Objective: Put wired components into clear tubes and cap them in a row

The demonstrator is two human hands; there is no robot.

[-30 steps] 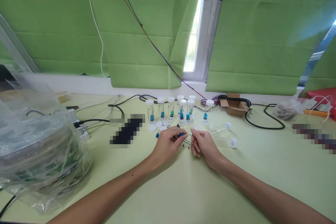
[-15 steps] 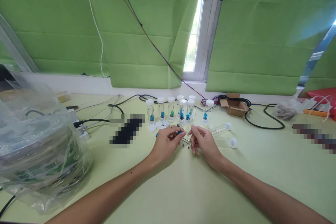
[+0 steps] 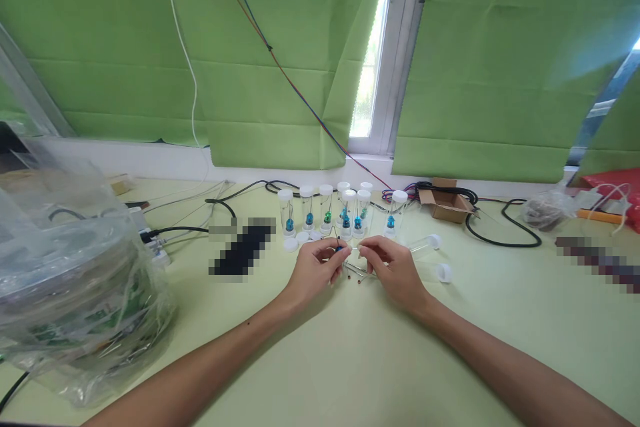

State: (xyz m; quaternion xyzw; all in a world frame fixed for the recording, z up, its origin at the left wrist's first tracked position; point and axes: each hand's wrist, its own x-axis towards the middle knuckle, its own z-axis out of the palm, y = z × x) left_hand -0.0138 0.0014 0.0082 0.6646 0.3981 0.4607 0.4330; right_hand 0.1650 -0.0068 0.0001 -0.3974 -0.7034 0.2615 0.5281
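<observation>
Bench (image 3: 325, 367) ahead: upright tubes (image 3: 285, 210) look filled, lying tubes (image 3: 421, 245) unfilled. My left grip (image 3: 313, 268) pinches a blue piece (image 3: 339, 249); my right grip (image 3: 395, 265), I can't tell.

1. The right hand (image 3: 397, 270) has turned more back-up, its fingertips shifting towards 9 o'clock; the curled fingers seen below its thumb earlier are now mostly hidden.
2. The left hand (image 3: 315, 270) has drawn slightly towards 10 o'clock, carrying the pinched blue piece (image 3: 339, 248) with it.
3. A thin wire (image 3: 335, 232) on that piece, near upright half a second ago, leans towards 11 o'clock.
4. The loose blue part at the left hand's 10 o'clock has gone from sight, and the white caps (image 3: 303, 238) there are more covered.
5. At the right hand's 1 o'clock, a clear tube (image 3: 421, 244) shows less of its near end.
</observation>
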